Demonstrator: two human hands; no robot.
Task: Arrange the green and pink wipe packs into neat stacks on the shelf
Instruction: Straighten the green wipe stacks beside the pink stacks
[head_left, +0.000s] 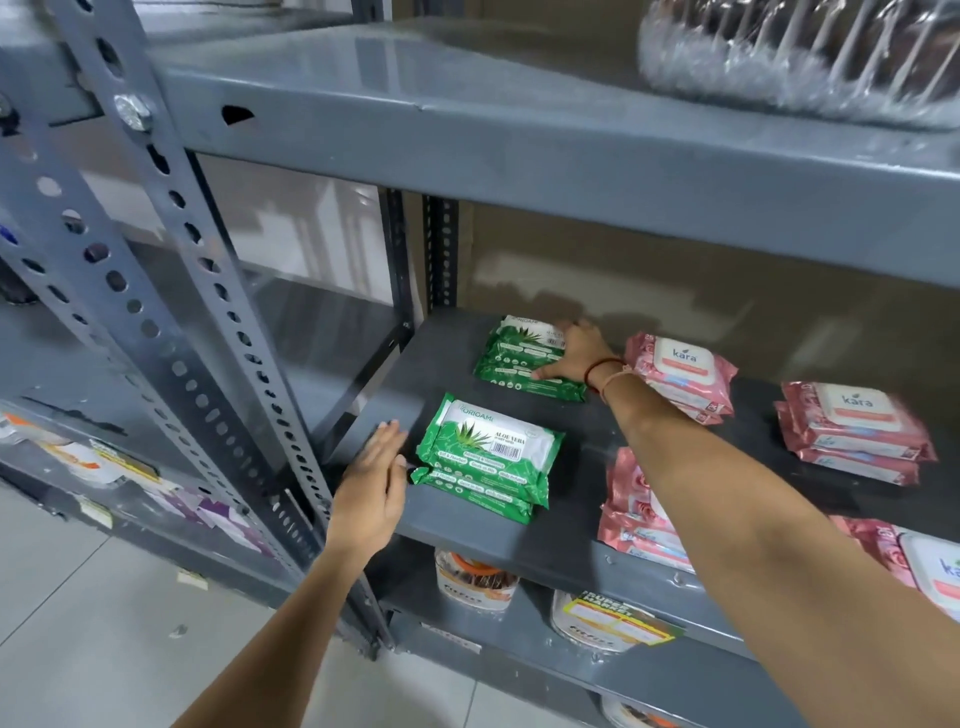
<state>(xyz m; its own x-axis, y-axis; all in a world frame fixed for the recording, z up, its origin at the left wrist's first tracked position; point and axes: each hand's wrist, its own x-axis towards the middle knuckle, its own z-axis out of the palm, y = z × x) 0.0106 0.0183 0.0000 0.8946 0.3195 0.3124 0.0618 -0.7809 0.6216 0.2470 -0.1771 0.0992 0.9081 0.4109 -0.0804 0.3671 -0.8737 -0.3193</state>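
While both arms reach onto the grey metal shelf (566, 525), the right hand (574, 353) lies flat, fingers spread, on the right end of the rear green stack (522, 358), its thumb along the front edge of the packs; it presses rather than grips. A red thread band (602, 370) circles that wrist. The left hand (376, 475) is open, fingers straight and together, just beside the left end of the front green stack (488, 457), touching or nearly touching it; I cannot tell which. Each green stack holds about three packs, and the front one sits near the shelf's front edge, slightly skewed.

To the right stand the pink packs: a rear pink stack (683, 374) just behind the right wrist, a far pink stack (854, 431) further right, a front pink stack (636, 514) partly hidden by the right forearm, and one more pink pack (919, 561) at the picture's right edge. Below, on the next level, jars (475, 577) with labels show.
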